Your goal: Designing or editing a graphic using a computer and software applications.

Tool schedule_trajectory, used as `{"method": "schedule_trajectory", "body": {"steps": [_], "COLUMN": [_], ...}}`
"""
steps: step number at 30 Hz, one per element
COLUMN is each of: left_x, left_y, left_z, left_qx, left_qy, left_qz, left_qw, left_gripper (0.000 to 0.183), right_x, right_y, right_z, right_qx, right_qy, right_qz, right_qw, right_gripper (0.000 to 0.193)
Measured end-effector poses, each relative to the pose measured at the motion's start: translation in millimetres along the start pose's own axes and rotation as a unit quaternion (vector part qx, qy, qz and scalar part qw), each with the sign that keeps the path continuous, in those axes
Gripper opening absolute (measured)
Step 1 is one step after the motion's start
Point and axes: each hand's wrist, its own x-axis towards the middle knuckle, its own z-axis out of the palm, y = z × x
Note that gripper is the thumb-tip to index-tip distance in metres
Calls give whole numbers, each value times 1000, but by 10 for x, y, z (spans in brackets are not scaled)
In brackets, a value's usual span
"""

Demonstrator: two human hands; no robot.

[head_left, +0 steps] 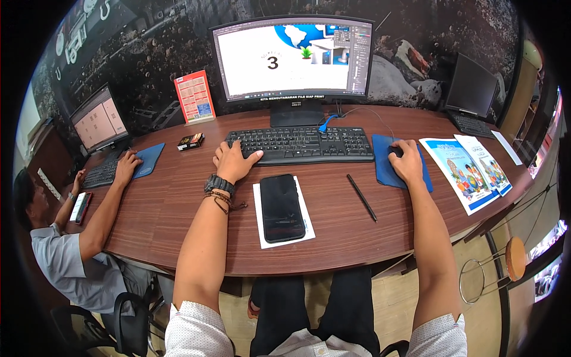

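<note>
Phone (279,208) and pen (361,197) lie before keyboard (300,145).

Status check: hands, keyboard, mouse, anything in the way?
Left hand on left end of keyboard. Right hand gripping mouse. Phone, pen between forearms, clear of both hands.

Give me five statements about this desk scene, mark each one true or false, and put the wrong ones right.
1. The left hand is at the left end of the keyboard, while the right hand holds the mouse. True.
2. The left wrist is bare. False: a dark watch is worn on it.
3. The black phone lies on a white sheet. True.
4. Only bare desk lies between the phone and the mouse's blue pad. False: a black pen lies there.
5. Nobody else is at work nearby. False: another person sits at the left.
</note>
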Motion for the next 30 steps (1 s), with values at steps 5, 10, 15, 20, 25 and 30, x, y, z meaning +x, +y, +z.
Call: {"method": "schedule_trajectory", "body": {"steps": [5,10,15,20,25,30], "left_x": [3,-6,1,-1,6,3], "left_y": [4,-3,1,-8,1,-17], "left_z": [-1,-20,6,8,3,7], "left_qx": [2,10,4,8,3,5], "left_qy": [0,0,0,2,-4,2], "left_qz": [-1,-8,-4,-7,-3,-3], "left_qw": [1000,1000,1000,1000,1000,1000], "left_gripper": [91,91,92,92,92,92], "right_x": [5,4,7,-2,7,3], "right_y": [-8,-13,30,0,6,-17], "right_z": [-4,14,20,21,-2,2], "right_qx": [-2,7,0,2,1,5], "right_qy": [-6,-9,1,2,-9,-11], "right_qz": [5,-1,-7,-2,2,8], "right_qw": [1000,1000,1000,1000,1000,1000], "right_gripper": [35,34,35,35,36,37]}}
